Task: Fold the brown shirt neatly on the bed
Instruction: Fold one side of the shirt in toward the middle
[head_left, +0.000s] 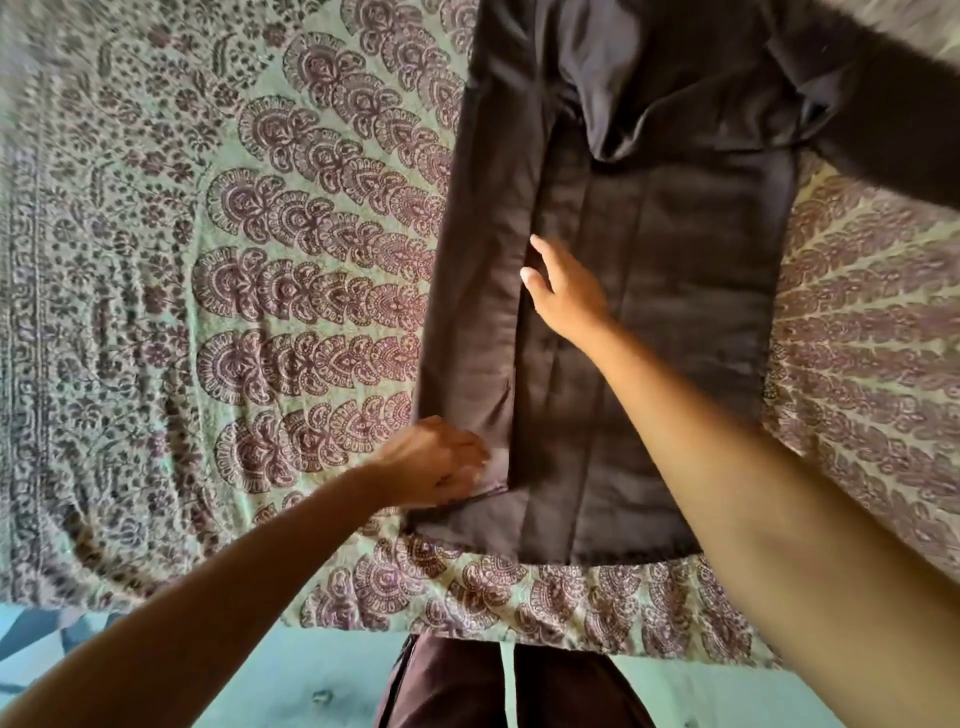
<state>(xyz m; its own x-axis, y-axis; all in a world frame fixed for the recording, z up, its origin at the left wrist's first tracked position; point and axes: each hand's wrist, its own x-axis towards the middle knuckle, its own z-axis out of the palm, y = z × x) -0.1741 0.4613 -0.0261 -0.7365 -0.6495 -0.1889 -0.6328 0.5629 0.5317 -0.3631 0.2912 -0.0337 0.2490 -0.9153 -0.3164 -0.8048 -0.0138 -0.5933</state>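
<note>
The brown shirt (665, 291) lies flat on the bed, collar away from me, hem near the front edge. Its left side and sleeve (478, 312) are folded inward in a long strip over the body. The right sleeve (893, 119) stretches out to the upper right. My left hand (436, 462) is closed on the lower end of the folded strip near the hem. My right hand (561, 291) rests flat on the shirt's middle, fingers spread along the inner edge of the fold.
The bed carries a green spread with a purple floral print (234, 312), reaching far to the left and right of the shirt. The bed's front edge (467, 629) runs just below the hem. My dark trousers (509, 686) and a teal floor show below.
</note>
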